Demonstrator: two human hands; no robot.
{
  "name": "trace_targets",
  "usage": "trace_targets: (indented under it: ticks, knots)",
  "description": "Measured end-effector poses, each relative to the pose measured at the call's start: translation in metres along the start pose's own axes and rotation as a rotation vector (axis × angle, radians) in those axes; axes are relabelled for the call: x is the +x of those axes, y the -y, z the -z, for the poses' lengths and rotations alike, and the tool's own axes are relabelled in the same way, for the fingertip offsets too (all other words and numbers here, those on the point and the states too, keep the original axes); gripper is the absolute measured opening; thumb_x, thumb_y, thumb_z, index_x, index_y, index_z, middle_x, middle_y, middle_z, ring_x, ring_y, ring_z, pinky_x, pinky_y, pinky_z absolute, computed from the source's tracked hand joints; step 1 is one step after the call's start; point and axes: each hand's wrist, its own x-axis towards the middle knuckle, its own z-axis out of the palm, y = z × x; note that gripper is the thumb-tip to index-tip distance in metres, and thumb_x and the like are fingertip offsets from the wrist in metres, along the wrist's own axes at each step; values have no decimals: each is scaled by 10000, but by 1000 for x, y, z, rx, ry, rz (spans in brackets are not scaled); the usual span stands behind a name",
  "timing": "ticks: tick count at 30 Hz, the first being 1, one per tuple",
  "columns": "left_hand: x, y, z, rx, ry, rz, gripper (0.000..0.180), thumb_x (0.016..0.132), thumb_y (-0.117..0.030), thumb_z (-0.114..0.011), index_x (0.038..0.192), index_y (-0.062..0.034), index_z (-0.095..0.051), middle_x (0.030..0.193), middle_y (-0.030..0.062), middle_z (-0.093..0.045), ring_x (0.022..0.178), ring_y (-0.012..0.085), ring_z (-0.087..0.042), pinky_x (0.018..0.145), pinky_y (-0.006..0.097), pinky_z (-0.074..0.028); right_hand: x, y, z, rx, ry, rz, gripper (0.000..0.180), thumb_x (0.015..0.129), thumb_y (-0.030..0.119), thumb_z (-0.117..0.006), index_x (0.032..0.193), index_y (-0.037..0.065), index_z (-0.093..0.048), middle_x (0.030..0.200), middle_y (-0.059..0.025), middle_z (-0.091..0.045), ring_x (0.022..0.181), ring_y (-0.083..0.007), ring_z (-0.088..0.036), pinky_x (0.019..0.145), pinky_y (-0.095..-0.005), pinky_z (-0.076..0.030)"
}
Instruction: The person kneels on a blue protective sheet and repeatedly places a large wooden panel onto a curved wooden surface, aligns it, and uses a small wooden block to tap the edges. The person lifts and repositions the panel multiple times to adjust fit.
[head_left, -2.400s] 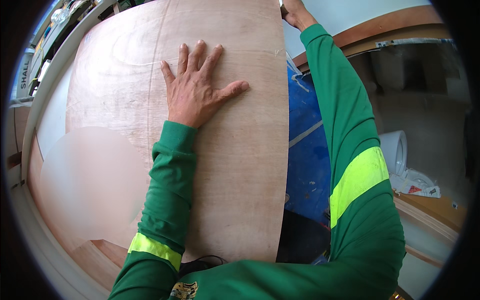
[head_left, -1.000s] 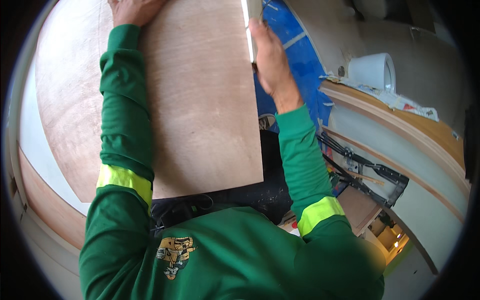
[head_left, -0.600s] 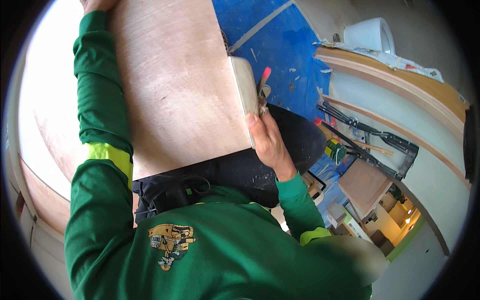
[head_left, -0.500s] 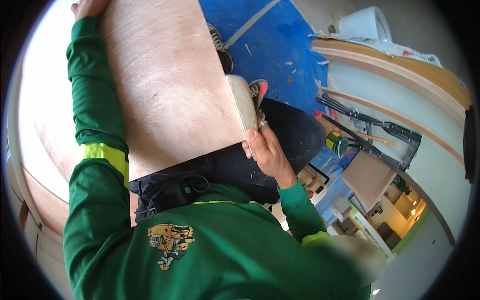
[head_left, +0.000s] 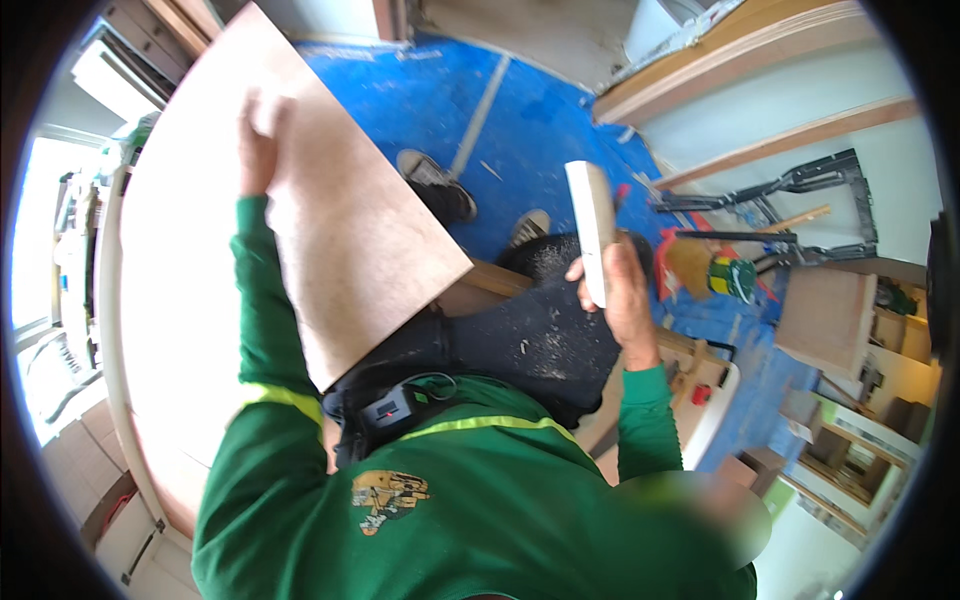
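Observation:
A thin, pale pinkish-brown wooden sheet [head_left: 350,230] lies in front of me at the left, its near edge at my lap. My left hand [head_left: 262,140] is over the sheet's face, thumb and fingers apart and slightly blurred by motion; whether it touches the sheet I cannot tell. To the right of the sheet, my right hand [head_left: 622,300] is closed round the lower end of a long, flat cream-coloured hand tool [head_left: 590,215], held upright and apart from the sheet's edge. A small red part shows behind the tool. Pale dust is spread over my dark trouser leg.
Blue sheeting [head_left: 530,120] covers the floor. At the right are a black folding metal frame [head_left: 800,180], a green-and-yellow tub [head_left: 733,278] and a wooden panel [head_left: 825,315]. A wood-trimmed ledge [head_left: 720,50] runs along the upper right. Two sneakers [head_left: 530,228] stand on the sheeting.
My left hand has come off the sheet's far upper-left edge and moved right, over its face. My right hand has moved the cream tool away from the sheet's right edge. The view has shifted.

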Motion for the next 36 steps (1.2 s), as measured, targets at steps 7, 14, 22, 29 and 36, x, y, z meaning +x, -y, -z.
trace_targets:
  ticks: [7, 14, 22, 29, 36]
  knots:
    - [-103, -375, -36, -1000, 861, 296, 1145, 1025, -598, -678, 1720, -38, 40, 1638, 347, -354, 1500, 401, -445, 1220, 491, -404, -8, 16, 44, 79, -48, 201, 538, 1168, 509, -394, 1359, 42, -582, 968, -135, -712, 604, -138, -589, 541, -273, -460]
    - [-150, -472, -115, -1297, 1114, 430, 842, 964, -429, -827, 1496, 21, -354, 1278, 181, -621, 1207, 297, -650, 1044, 445, -554, -45, -4, 65, 24, -389, 150, 461, 1116, 467, -581, 1310, 59, -673, 1046, -66, -750, 771, -133, -701, 647, -254, -523]
    - [-186, -506, -151, -805, 1136, 15, 690, 924, -366, -854, 1371, 14, -489, 1190, 199, -680, 1114, 261, -676, 969, 405, -546, -63, -105, 110, 536, -485, 128, 413, 1057, 315, -694, 1387, 73, -643, 1294, -26, -687, 1167, -158, -665, 928, -361, -530]
    - [-193, -540, -126, -884, 1527, -389, 698, 933, -352, -820, 1414, 16, -472, 1211, 258, -705, 1177, 414, -687, 976, 461, -527, -121, -160, 149, 659, -337, 162, 413, 1084, 161, -602, 1474, 34, -554, 1440, -70, -610, 1317, -199, -597, 1109, -420, -466]
    - [-217, -515, -190, -475, 854, -904, 511, 926, -191, -743, 1391, -61, -574, 1236, 213, -686, 1220, 414, -669, 1142, 558, -472, -106, -130, 162, -1044, -806, 130, 523, 1068, 206, -620, 1532, 2, -495, 1503, -237, -526, 1412, -435, -514, 1133, -510, -461]
